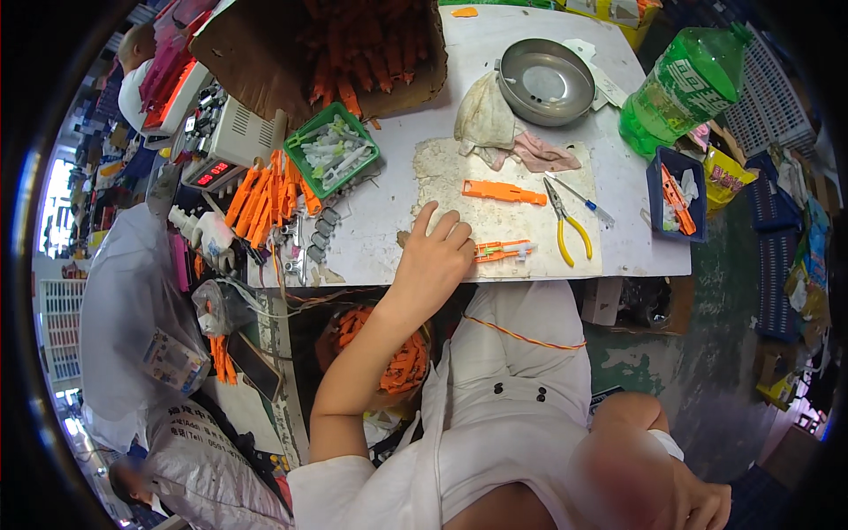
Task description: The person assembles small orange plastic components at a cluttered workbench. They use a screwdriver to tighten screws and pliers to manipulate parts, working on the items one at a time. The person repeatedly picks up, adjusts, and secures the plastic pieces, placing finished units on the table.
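My left hand [437, 250] rests palm down at the table's near edge, fingers spread, nothing visible in it. Just right of it lies a narrow orange plastic casing [500, 253] with small green and white parts in it; whether my fingers touch it I cannot tell. Farther back, another orange plastic casing [503, 193] lies on the worn pale mat [539, 243]. To its right are yellow-handled pliers [567, 225] and a thin screwdriver-like tool [579, 196]. My right hand [702, 505], away from the table at the lower right, has curled fingers; their inside is hidden.
A green basket [333, 150] of pale parts stands near piled orange pieces [265, 199] and a cardboard box [256, 53]. Farther right are a metal bowl [548, 81], cloths [486, 115], a green bottle [685, 88] and a blue bin [677, 194]. A wire [521, 336] crosses my lap.
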`<state>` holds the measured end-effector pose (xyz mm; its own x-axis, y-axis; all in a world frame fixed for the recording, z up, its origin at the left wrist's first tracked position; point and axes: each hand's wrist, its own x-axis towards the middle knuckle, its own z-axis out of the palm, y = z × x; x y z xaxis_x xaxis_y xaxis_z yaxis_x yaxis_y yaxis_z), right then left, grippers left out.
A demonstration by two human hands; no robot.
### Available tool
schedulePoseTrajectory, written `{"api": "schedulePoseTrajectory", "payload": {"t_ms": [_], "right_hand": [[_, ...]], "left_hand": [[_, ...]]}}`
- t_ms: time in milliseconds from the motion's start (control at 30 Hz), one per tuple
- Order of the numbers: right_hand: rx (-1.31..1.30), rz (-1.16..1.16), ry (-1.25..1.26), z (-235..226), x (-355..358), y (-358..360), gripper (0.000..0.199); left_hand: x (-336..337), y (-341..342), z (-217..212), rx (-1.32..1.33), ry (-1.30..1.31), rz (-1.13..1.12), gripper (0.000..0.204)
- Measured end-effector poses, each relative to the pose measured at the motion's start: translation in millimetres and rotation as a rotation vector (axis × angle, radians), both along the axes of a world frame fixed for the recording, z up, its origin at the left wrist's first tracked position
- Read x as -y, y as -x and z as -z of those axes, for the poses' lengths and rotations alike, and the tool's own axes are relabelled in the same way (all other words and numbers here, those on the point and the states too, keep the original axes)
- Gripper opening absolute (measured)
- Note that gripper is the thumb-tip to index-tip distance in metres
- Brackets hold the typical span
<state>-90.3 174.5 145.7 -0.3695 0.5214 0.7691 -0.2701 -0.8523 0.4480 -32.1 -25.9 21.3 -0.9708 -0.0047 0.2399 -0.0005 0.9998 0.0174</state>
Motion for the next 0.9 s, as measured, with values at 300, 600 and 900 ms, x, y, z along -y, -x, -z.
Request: {"api": "schedulePoseTrajectory", "payload": {"t_ms": [300,600,900], "right_hand": [[-0.244,-0.41,-0.374,3,-9,2,0.025],[-0.273,-0.473,-0.252,6,-9,1,0.025],[-0.3,-0.449,-0.289,12,-16,2,0.023]], "left_hand": [[0,3,6,0.044,0.086,0.048,0.011],[7,5,14,0.004,0.015,0.109,0.017],[13,9,7,-0.064,-0.063,0.177,0.013]]}}
